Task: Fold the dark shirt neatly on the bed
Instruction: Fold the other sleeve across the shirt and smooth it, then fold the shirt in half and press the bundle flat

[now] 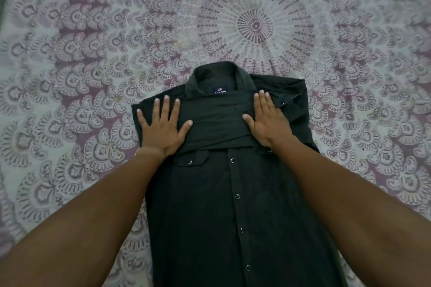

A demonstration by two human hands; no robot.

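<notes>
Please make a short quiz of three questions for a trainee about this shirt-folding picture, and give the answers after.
1. True or false: both hands lie flat and open on the dark shirt.
2. Multiple choice: where is the collar label? A) hidden under the left hand B) between the two hands, a little farther from the person C) beside the lowest button
3. Fill in: the folded fabric band across the chest sits just above the buttoned chest ____.

Key
1. True: the left hand and the right hand press down with palms flat, gripping nothing.
2. B
3. pocket: the pocket flap is near the left wrist.
</notes>
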